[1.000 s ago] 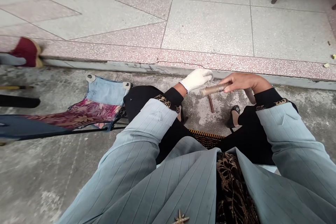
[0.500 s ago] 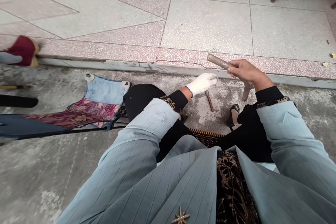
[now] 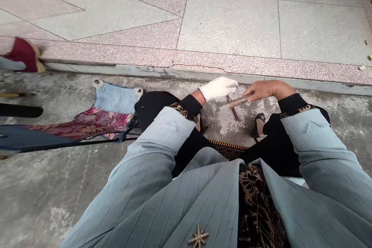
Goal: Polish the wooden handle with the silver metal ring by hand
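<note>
My left hand (image 3: 219,88) wears a white knitted glove, its fingers closed in a pinch. What they grip is too small to make out. My bare right hand (image 3: 266,88) is wrapped round a brown wooden stick (image 3: 237,102), which points left and slightly down. Part of the stick near my fingers has a shiny wrapping; its other end is hidden behind the hand. The two hands are close but apart. Beneath them a slim reddish-brown tool (image 3: 235,114) lies on the concrete, its upper end partly covered.
A raised tiled step (image 3: 226,31) runs along the front. To the left stands a folding chair (image 3: 99,122) with denim and flowered cloth. Another person's red shoe (image 3: 24,55) is at the far left. A woven seat (image 3: 229,149) is beneath me.
My right hand has lowered and turned over, bringing the stick down from above the step's edge. The stick's forked end has gone from sight. My left hand has shifted slightly left.
</note>
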{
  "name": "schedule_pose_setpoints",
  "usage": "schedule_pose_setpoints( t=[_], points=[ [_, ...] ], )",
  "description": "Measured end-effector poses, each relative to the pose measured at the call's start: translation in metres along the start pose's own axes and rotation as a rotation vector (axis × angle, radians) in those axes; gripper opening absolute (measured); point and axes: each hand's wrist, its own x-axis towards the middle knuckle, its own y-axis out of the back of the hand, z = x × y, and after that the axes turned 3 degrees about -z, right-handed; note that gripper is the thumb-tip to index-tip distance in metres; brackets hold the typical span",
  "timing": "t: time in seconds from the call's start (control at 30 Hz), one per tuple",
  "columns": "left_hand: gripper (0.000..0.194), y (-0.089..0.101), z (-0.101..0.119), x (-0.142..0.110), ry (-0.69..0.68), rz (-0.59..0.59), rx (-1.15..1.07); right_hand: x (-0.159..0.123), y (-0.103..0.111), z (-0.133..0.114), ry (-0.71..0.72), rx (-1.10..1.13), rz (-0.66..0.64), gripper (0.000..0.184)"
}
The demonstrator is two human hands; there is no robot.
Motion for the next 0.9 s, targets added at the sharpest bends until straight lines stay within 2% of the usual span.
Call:
schedule_pose_setpoints(
  t=[0.03, 0.1, 0.17, 0.23, 0.33, 0.4, 0.5, 0.63, 0.77, 0.83, 0.9],
  points=[
    [0.028, 0.0, -0.003, 0.001, 0.0, 0.007, -0.062, -0.004, 0.0, -0.001, 0.066, 0.058, -0.018, 0.043],
    [0.023, 0.0, -0.007, 0.002, 0.023, 0.028, -0.25, -0.013, 0.002, -0.002, 0.195, 0.186, 0.032, 0.046],
    [0.021, -0.001, -0.008, 0.004, 0.057, 0.066, -0.435, -0.023, 0.005, -0.002, 0.311, 0.34, 0.187, 0.049],
    [0.023, -0.004, -0.005, 0.003, 0.066, 0.077, -0.587, -0.03, 0.007, -0.001, 0.405, 0.515, 0.418, 0.047],
    [0.023, -0.008, 0.004, 0.002, 0.026, 0.018, -0.74, -0.03, 0.009, 0.002, 0.429, 0.675, 0.722, 0.039],
    [0.02, -0.01, 0.007, 0.001, 0.0, -0.007, -0.767, -0.023, 0.01, 0.005, 0.354, 0.67, 0.816, 0.036],
    [0.019, -0.011, 0.007, 0.001, -0.035, 0.003, -0.675, -0.012, 0.01, 0.009, 0.23, 0.57, 0.863, 0.032],
    [0.022, -0.009, 0.003, 0.001, -0.014, 0.013, -0.462, -0.003, 0.01, 0.013, 0.085, 0.322, 0.855, 0.027],
    [0.024, -0.007, 0.005, -0.001, 0.024, 0.027, -0.262, 0.003, 0.008, 0.018, -0.031, 0.093, 0.851, 0.036],
    [0.024, -0.004, 0.006, -0.002, 0.031, 0.033, -0.152, 0.005, 0.007, 0.02, -0.076, 0.013, 0.826, 0.042],
    [0.025, -0.001, 0.005, -0.003, 0.045, 0.037, -0.049, 0.005, 0.006, 0.02, -0.104, -0.05, 0.741, 0.044]
  ],
)
